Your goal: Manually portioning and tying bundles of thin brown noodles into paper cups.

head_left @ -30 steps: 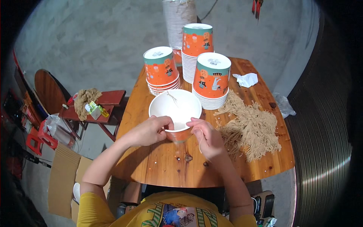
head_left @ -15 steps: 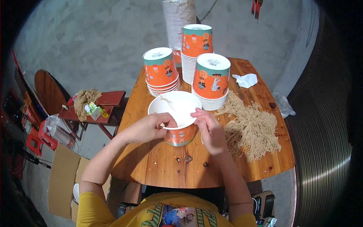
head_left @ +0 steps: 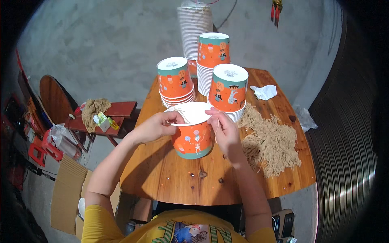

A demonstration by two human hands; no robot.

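Observation:
Upright between my hands is a paper bucket (head_left: 196, 141), orange with a green band, a white rim and printed figures. My left hand (head_left: 164, 124) is closed on the left side of its rim, fingers over the inside and thumb by the outer wall. At the right side of the rim, my right hand (head_left: 227, 131) pinches a thin beige cord (head_left: 217, 128), whose loose part hangs down along the palm. More pale cord (head_left: 184, 114) lies inside the bucket's mouth. To the right, a tangled heap of beige cords (head_left: 275, 148) rests on the wooden table (head_left: 162, 184).
Behind the bucket stand upside-down bucket stacks: left (head_left: 174, 83), middle (head_left: 214, 52) and right (head_left: 229, 95). A tall wrapped stack (head_left: 194, 32) rises at the back. Crumpled white paper (head_left: 265, 92) lies at right. A red bench (head_left: 121, 109) holds more cord (head_left: 95, 111).
The bucket has tipped so its mouth faces me less and more of its printed front shows. My hands stay at the rim. The whole view has shifted slightly.

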